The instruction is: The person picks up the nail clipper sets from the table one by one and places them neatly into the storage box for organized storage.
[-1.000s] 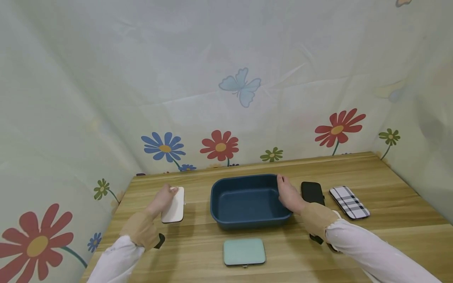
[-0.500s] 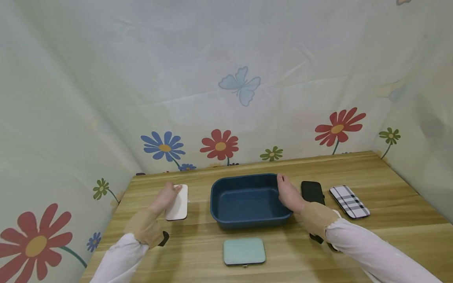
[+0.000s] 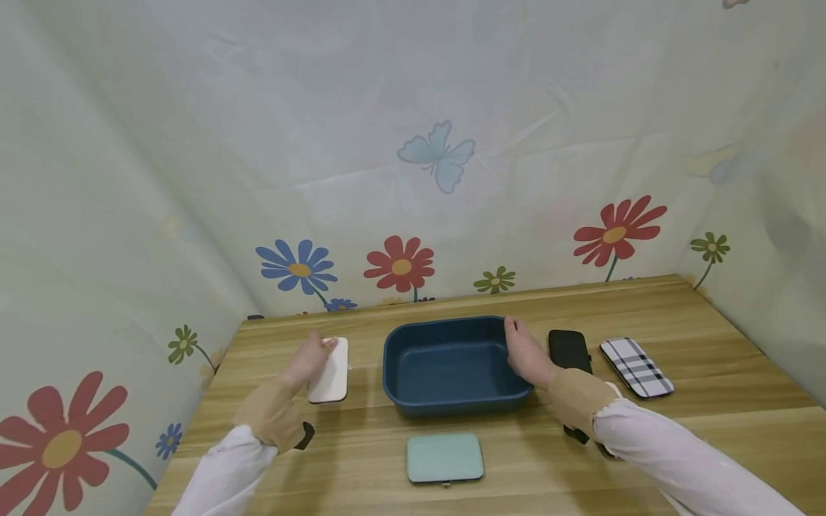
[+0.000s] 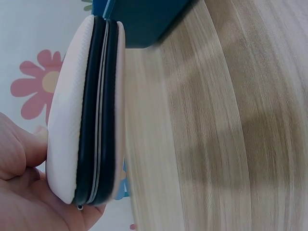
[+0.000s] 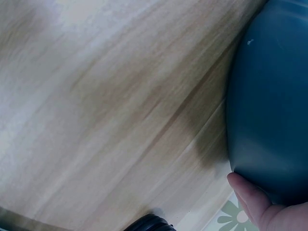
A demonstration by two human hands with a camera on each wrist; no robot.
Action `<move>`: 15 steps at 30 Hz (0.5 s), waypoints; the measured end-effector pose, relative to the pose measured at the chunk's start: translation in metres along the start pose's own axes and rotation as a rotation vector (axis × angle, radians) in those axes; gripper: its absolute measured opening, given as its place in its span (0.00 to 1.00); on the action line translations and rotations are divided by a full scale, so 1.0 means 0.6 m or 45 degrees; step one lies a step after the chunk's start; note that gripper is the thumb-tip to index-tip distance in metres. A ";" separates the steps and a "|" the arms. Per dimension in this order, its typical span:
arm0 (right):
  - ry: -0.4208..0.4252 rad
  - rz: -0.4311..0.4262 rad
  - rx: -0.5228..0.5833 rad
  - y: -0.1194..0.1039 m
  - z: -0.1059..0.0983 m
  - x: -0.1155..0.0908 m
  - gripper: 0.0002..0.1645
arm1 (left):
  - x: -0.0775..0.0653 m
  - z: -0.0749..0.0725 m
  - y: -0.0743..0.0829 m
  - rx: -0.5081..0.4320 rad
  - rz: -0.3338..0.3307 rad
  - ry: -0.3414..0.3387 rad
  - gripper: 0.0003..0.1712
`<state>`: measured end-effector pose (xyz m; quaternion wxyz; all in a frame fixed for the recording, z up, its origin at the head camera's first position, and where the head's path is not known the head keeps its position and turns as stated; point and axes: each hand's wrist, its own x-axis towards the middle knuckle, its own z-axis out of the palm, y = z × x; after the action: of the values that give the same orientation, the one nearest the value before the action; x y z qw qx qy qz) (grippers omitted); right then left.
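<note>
My left hand [image 3: 311, 361] holds a slim white clasp case [image 3: 332, 373] by its left side, thumb on the upper face. The left wrist view shows the case [image 4: 67, 115] edge-on, its white covers joined by black sides and a metal seam, with fingers beneath. A deep blue rectangular bin [image 3: 452, 410] stands to the right of it on the table, nothing inside. At the bin's right end, my right hand [image 3: 528, 355] grips the rim. In the right wrist view the thumb presses on the bin's outer wall [image 5: 269, 106].
In front of the bin lies a mint-green clasp case [image 3: 445, 459]. A black case [image 3: 569, 349] and a plaid case [image 3: 637, 368] lie to the right, the black one partly behind the right wrist. Flower-printed curtains [image 3: 439, 215] enclose the wooden table [image 3: 723, 358].
My left hand has carried the white case a little to the right, nearer the bin. The right hand and the bin have stayed in place.
</note>
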<state>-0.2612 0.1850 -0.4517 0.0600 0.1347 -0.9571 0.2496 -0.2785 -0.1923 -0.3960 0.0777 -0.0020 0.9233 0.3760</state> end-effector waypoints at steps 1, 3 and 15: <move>0.000 0.001 0.001 0.000 0.000 0.000 0.37 | 0.001 0.001 0.000 0.003 -0.004 0.002 0.18; -0.001 0.001 0.001 0.000 0.000 -0.001 0.37 | 0.002 0.001 -0.001 -0.003 -0.002 0.002 0.18; -0.018 0.002 0.022 0.001 0.001 0.000 0.38 | 0.014 0.008 0.012 -0.047 0.055 0.007 0.19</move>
<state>-0.2611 0.1851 -0.4525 0.0516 0.1361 -0.9554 0.2568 -0.2864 -0.1833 -0.3957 0.0671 0.0156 0.9163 0.3946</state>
